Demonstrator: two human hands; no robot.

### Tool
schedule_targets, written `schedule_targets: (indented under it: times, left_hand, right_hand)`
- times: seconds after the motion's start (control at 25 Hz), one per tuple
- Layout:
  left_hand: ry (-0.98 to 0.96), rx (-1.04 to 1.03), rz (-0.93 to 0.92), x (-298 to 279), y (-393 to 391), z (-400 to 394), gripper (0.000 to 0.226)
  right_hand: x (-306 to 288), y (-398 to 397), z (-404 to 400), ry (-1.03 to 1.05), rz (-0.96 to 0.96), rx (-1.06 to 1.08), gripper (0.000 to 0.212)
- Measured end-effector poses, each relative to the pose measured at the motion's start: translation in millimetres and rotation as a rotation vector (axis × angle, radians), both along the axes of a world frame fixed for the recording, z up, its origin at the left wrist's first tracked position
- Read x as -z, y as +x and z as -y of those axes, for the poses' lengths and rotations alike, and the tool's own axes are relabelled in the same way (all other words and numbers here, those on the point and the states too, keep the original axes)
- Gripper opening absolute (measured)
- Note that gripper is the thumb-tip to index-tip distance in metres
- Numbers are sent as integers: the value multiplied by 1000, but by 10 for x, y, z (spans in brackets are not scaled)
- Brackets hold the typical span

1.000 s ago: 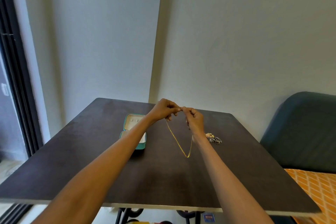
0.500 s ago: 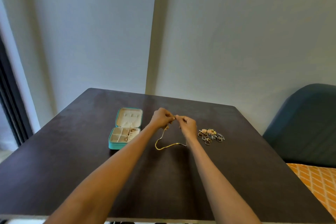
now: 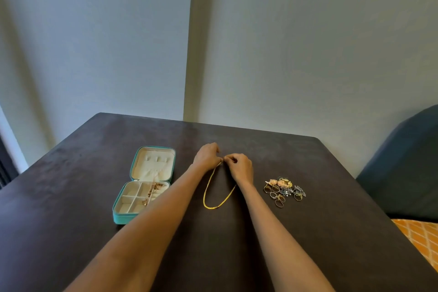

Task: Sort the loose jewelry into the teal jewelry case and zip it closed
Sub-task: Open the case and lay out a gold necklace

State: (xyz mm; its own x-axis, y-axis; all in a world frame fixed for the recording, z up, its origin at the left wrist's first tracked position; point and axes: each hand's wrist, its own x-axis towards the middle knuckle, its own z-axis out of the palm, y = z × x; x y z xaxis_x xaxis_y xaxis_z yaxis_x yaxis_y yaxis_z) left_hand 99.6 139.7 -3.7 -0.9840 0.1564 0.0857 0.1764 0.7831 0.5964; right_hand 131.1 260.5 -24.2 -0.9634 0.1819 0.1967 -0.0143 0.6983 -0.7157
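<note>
A gold chain necklace lies in a loop on the dark table, its two ends pinched between my left hand and my right hand, whose fingertips meet just above the tabletop. The teal jewelry case lies open to the left, its cream lid folded back and a rose-gold chain lying across its compartments. A pile of loose rings and earrings sits to the right of my right hand.
The dark table fills the lower view. A blue upholstered chair stands at its right side, with an orange patterned cushion below it. Pale walls rise behind the table's far edge.
My hands have lowered the necklace from hanging in the air until its loop lies on the table. My view has tilted, so the case and the jewelry pile show fully.
</note>
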Motion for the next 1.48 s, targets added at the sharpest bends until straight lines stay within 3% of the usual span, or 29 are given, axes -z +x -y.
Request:
schedule_targets:
  times: [0.16,0.32,0.44,0.8,1.48]
  left_hand:
    - [-35,88,-17,-13,18,47,21]
    - [-245,204,-13,-53,177,61,29]
    - [-361,191,-29,-39,253,57,33]
    - [-413,63,40,12,101,-185,38]
    - [-393,128,123,-18,-133,-105,41]
  right_hand:
    - [39,171,-44,-46,-121,-4,18]
    - [7,689,-123,46,-113,-294,25]
    - [-7,958,-184,149,-62,-404,16]
    - [29,1174,-354,54,-58,-367,26]
    - [49,1246,-342,26,-98,-330,25]
